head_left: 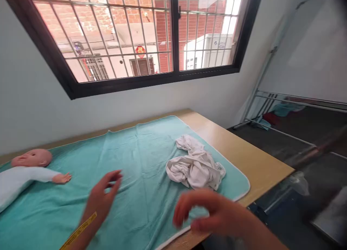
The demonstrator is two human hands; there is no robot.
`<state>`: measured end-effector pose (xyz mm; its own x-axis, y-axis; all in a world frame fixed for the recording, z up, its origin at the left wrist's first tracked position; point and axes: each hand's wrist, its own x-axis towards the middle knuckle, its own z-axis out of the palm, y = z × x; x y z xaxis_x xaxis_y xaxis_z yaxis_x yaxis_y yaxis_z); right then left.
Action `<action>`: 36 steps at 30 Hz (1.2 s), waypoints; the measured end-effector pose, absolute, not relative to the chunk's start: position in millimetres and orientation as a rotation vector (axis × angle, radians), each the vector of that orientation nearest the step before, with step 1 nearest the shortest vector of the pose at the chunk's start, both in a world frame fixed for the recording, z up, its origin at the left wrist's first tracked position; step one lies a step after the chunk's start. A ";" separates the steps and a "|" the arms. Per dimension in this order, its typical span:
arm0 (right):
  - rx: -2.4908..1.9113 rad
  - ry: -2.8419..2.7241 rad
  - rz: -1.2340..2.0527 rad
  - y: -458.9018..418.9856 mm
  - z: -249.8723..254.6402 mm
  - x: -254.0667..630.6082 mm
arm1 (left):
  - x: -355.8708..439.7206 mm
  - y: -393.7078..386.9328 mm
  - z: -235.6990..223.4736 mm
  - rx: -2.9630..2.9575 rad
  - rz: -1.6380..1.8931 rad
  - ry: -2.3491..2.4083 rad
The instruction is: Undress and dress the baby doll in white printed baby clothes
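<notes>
My left hand (pixel 105 193) hovers over the turquoise blanket (pixel 116 152), its thumb and fingers curved with a gap between them and nothing inside. Lower right, my right hand (pixel 208 212) is raised above the blanket's near edge, slightly blurred, fingers bent and apart from the thumb, holding nothing. Just beyond it lies a crumpled white baby garment (pixel 199 167) with what look like small snaps. Off to the left, a baby doll (pixel 32 158) in a white outfit lies on its back on the blanket, one arm stretched toward my left hand; its lower body is out of view.
The blanket covers much of a wooden table (pixel 225 141) standing against the wall. A barred window (pixel 151 78) is above it. Beyond the table's right edge stands a metal rack (pixel 284 98) with cloths; a dark blue object (pixel 284 214) sits below.
</notes>
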<state>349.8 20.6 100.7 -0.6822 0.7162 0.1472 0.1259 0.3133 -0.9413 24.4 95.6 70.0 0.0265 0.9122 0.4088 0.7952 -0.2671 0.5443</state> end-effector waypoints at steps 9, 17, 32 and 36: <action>-1.825 -1.939 -0.173 79.0 39.4 439.5 | 224.5 182.2 52.4 2.081 0.271 1.244; -1.639 -2.031 -0.182 93.7 92.6 443.3 | 181.1 162.7 133.0 1.869 0.692 1.023; -1.368 -1.885 -0.188 106.2 291.7 394.2 | 48.9 80.5 309.6 1.999 1.545 1.935; -1.246 -1.827 -0.217 107.2 307.5 359.6 | 18.2 69.3 304.0 1.607 1.881 1.798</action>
